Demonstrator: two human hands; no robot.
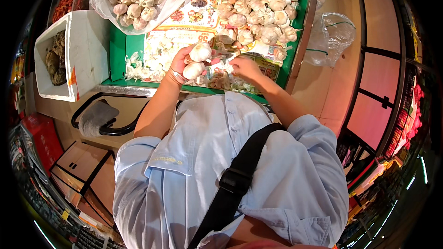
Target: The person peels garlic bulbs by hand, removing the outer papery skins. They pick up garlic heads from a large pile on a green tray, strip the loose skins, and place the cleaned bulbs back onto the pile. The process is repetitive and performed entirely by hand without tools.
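Over the near part of the green-lined display tray [117, 48], my left hand [177, 63] is closed around two garlic bulbs. One pale garlic bulb [201, 51] sits toward the fingertips; the other garlic bulb [193, 70] lies just nearer to me. My right hand [247, 68] is to the right of them with its fingers drawn together; whatever is between them is too small to make out. Loose garlic skins [157, 57] are strewn below both hands and to the left, over printed paper sheets [196, 16].
A garlic heap [258, 7] fills the tray's far right. Far left, a white plastic bag [143, 26] holds more bulbs. A white foam box [87, 55] with dried goods stands left, above a black-framed chair [99, 117]. Right lies a clear plastic bag [330, 39] near low cabinets [380, 80].
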